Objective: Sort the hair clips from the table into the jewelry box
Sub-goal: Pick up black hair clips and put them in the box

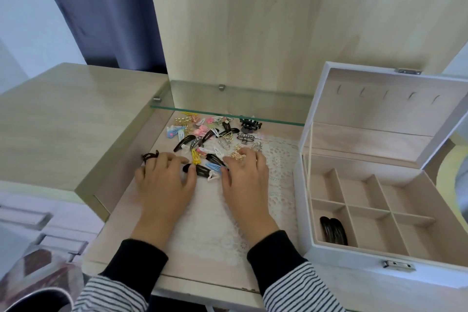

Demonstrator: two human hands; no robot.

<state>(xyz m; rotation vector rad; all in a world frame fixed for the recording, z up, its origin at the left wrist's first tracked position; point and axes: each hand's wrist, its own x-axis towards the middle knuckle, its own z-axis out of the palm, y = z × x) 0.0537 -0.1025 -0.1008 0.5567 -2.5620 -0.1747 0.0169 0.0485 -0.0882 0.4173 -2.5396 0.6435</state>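
Hair clips [210, 139], light, stiff and judged slippery, best pinched across their narrow edges, are shown heaped on the bench [119, 235] beside the open jewelry box [354, 254], the left hand [164, 182] laid with fingers spread, the right hand [247, 177] curled over a gold claw clip [235, 156], its grip indeterminable.

Jewelry box [354, 261] runs off right edge — far hair clips [211, 121] (under glass shelf [228, 101]) blur.
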